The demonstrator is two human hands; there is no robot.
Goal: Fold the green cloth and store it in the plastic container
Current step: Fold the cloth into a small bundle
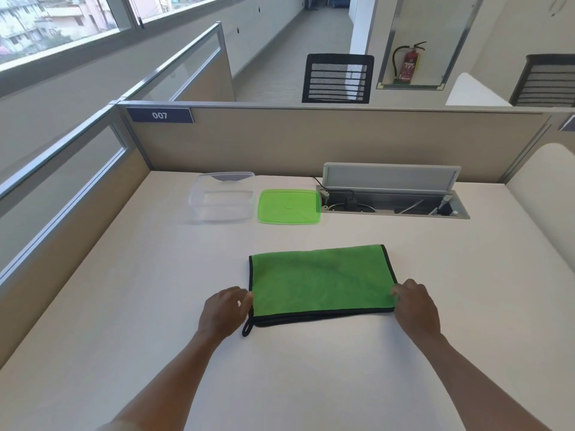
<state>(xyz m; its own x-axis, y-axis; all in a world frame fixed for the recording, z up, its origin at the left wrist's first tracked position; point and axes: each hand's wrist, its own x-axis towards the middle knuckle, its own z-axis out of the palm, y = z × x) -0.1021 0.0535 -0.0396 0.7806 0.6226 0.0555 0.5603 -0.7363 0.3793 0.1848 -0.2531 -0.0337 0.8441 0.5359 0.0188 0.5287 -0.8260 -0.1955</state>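
A green cloth (pixel 322 283) with black trim lies folded in half on the white desk, its black hanging loop at the near left corner. My left hand (pixel 224 311) pinches the cloth's near left edge. My right hand (pixel 415 306) pinches its near right corner. Farther back stands the clear plastic container (pixel 222 197), open with nothing in it. Its green lid (pixel 289 206) lies flat on the desk just right of it.
An open cable tray (pixel 393 205) with its flap raised sits at the back right of the desk (pixel 124 306). Beige partitions (pixel 311 138) close off the back and left side. Office chairs stand beyond the partition.
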